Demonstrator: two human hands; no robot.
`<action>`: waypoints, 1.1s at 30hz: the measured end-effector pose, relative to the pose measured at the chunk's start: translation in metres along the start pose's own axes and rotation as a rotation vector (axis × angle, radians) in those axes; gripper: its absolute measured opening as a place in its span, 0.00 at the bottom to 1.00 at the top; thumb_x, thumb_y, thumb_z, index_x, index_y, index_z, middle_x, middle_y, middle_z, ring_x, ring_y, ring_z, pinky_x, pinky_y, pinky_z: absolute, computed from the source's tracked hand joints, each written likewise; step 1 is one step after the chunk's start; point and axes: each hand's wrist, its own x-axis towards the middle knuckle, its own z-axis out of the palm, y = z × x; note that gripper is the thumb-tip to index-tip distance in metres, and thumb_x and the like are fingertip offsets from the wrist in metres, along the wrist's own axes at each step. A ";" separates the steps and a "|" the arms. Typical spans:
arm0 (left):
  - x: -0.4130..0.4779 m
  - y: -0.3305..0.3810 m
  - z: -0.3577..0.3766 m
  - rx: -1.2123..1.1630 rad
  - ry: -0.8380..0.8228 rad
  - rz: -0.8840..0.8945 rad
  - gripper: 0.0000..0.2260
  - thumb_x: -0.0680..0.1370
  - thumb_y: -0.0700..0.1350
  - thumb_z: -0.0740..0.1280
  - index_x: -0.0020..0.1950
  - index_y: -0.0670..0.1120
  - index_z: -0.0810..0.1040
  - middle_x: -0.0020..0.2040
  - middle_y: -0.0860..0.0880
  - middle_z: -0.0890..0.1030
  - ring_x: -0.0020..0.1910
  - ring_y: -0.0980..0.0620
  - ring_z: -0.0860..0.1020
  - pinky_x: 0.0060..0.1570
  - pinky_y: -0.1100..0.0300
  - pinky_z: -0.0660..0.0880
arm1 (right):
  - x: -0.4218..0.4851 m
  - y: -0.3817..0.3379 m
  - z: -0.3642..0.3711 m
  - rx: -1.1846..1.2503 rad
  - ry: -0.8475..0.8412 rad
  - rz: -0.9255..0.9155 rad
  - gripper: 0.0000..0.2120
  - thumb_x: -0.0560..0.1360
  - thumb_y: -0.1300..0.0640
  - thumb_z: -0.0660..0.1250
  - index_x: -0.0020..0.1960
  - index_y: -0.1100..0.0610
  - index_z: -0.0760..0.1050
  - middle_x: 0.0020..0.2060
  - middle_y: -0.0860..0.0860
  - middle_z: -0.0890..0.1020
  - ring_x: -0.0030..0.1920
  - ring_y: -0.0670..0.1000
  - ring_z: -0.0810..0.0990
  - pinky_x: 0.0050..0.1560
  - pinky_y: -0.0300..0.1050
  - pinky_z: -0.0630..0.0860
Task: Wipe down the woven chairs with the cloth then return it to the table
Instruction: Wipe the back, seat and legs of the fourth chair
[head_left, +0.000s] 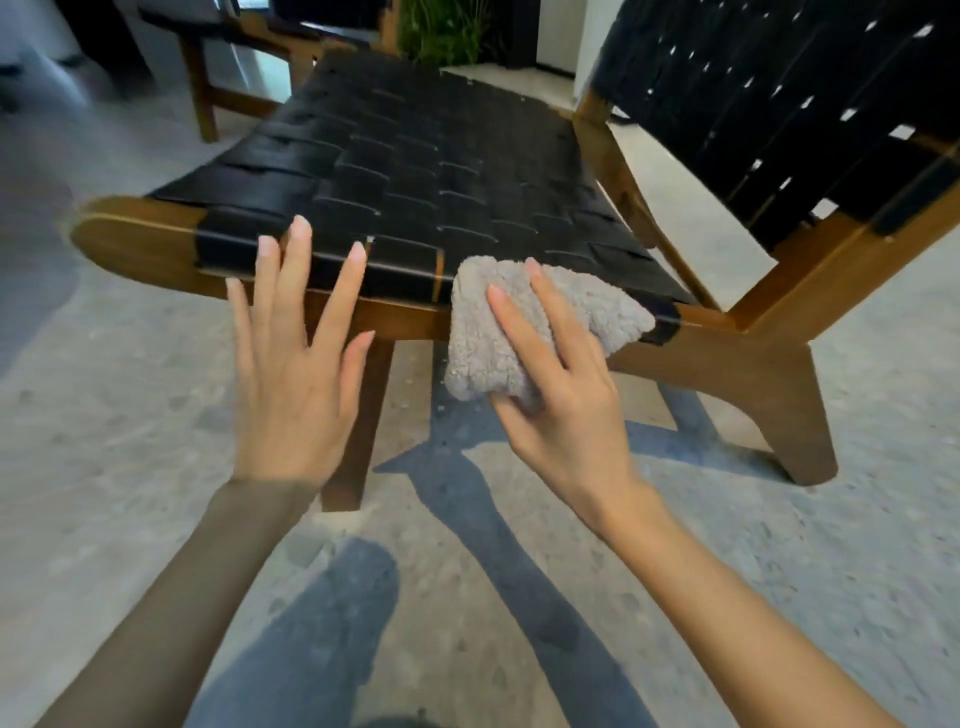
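Cloth (478, 338) corner rightward, along chair (415, 171) front

No writing, label, brand mark, number or sign is showing legibly anywhere in the view.
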 end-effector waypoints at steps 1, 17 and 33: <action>-0.004 -0.009 -0.003 -0.016 0.004 -0.022 0.27 0.81 0.45 0.59 0.77 0.49 0.52 0.77 0.41 0.51 0.76 0.41 0.46 0.73 0.41 0.45 | 0.006 -0.011 0.005 -0.012 -0.013 -0.019 0.38 0.72 0.59 0.72 0.76 0.49 0.57 0.76 0.54 0.58 0.73 0.54 0.61 0.67 0.27 0.51; -0.044 -0.092 -0.026 -0.314 0.089 -0.311 0.37 0.78 0.31 0.59 0.77 0.57 0.45 0.76 0.63 0.48 0.76 0.59 0.48 0.70 0.71 0.49 | 0.075 -0.138 0.064 -0.072 -0.053 -0.182 0.35 0.72 0.56 0.73 0.75 0.54 0.63 0.75 0.57 0.62 0.68 0.55 0.68 0.58 0.42 0.69; -0.050 -0.080 -0.039 -0.593 0.063 -0.409 0.30 0.78 0.33 0.59 0.77 0.50 0.57 0.75 0.49 0.62 0.70 0.58 0.62 0.59 0.84 0.53 | 0.077 -0.139 0.058 -0.232 -0.119 -0.285 0.31 0.74 0.59 0.69 0.74 0.50 0.64 0.75 0.50 0.62 0.59 0.55 0.77 0.41 0.49 0.79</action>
